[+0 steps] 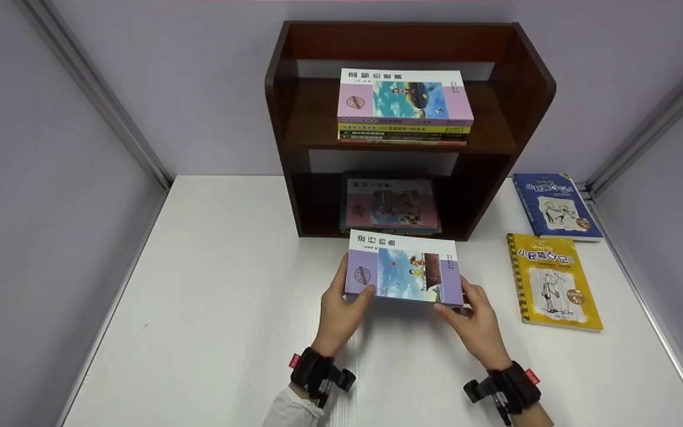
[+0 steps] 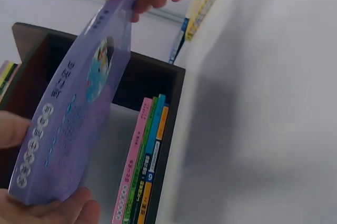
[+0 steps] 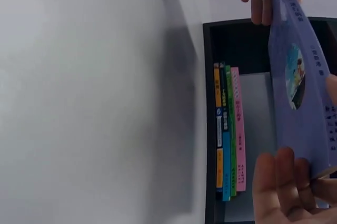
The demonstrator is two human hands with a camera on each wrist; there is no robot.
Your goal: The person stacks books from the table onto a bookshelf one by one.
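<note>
I hold a purple paperback book (image 1: 402, 270) flat between both hands, just above the white table (image 1: 211, 308), in front of a dark wooden shelf (image 1: 407, 53). My left hand (image 1: 341, 305) grips its left edge, thumb on the cover. My right hand (image 1: 473, 317) grips its right edge. The left wrist view shows the book's (image 2: 73, 124) purple back cover, with my thumb and fingers at its near end and the other hand at its far end. From the right wrist the book (image 3: 303, 87) appears edge-on, my fingers (image 3: 279, 187) under its corner.
The shelf's upper board carries a stack of books (image 1: 404, 107); its lower bay holds another stack (image 1: 392, 204). A yellow book (image 1: 552, 281) and a blue book (image 1: 555, 204) lie on the table to the right. Grey partition walls close in left, right and behind.
</note>
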